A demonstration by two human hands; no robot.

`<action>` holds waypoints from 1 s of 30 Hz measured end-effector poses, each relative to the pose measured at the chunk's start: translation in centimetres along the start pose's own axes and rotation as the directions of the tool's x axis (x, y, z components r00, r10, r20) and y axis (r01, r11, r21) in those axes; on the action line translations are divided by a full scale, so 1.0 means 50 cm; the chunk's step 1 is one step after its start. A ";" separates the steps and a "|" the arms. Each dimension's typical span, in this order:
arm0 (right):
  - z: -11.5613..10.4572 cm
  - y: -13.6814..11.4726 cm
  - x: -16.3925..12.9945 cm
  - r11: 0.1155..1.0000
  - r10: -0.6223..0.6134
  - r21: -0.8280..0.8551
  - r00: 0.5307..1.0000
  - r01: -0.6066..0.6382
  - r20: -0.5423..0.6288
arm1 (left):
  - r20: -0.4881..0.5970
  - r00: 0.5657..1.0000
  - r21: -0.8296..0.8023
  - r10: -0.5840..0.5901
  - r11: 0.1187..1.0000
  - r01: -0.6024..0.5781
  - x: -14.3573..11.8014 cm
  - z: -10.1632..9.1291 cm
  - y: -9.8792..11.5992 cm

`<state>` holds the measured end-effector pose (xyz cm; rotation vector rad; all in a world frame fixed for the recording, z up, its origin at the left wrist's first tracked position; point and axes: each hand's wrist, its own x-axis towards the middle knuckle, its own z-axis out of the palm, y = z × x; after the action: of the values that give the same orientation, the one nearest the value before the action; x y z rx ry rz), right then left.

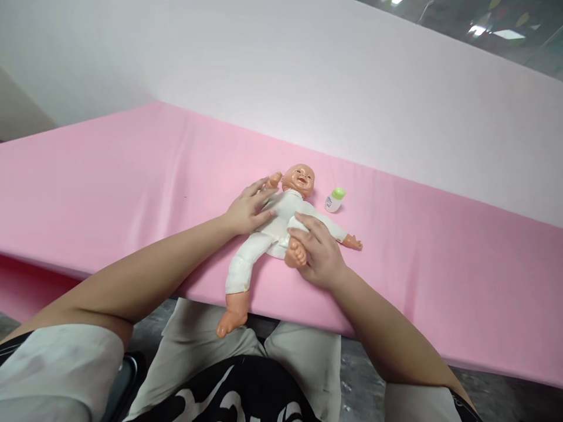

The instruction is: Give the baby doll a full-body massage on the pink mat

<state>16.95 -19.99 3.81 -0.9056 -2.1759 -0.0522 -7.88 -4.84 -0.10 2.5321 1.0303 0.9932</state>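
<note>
Honestly, for a doll (284, 205) like that, probably light, squishy in the white body, stiffer and slicker at head and feet; best grabbed by torso or clothed leg. Lies face-up at the desk's (396, 234) near edge, touched on the left by a loosely spread left hand (247, 210), gripped by the bent leg in a curled right hand (324, 252).

Your right hand (323, 253) partly hides the doll's (284, 206) bent leg (294, 254) | bottle (334, 203) toward table's (466, 269) far edge: label (328, 203) unreadably small
</note>
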 end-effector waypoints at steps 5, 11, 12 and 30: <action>0.005 -0.062 -0.004 0.974 -0.204 0.136 0.962 0.181 0.180 | -0.179 0.926 -0.124 -0.331 0.942 0.313 0.011 0.002 -0.053; 0.048 -0.086 -0.018 0.949 -0.316 0.155 0.833 0.276 0.455 | -0.196 0.792 -0.322 -0.578 0.801 0.505 0.030 0.002 -0.111; 0.051 -0.085 -0.019 0.949 -0.315 0.153 0.831 0.275 0.459 | -0.201 0.800 -0.339 -0.565 0.807 0.484 0.030 0.001 -0.112; 0.028 0.021 -0.011 0.924 0.382 -0.033 0.915 -0.381 0.132 | 0.246 0.954 -0.005 0.172 0.984 -0.176 0.003 -0.013 0.035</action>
<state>16.93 -19.09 2.21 -1.3580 -2.0811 0.1999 -7.31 -6.05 1.25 2.7110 0.7598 0.6870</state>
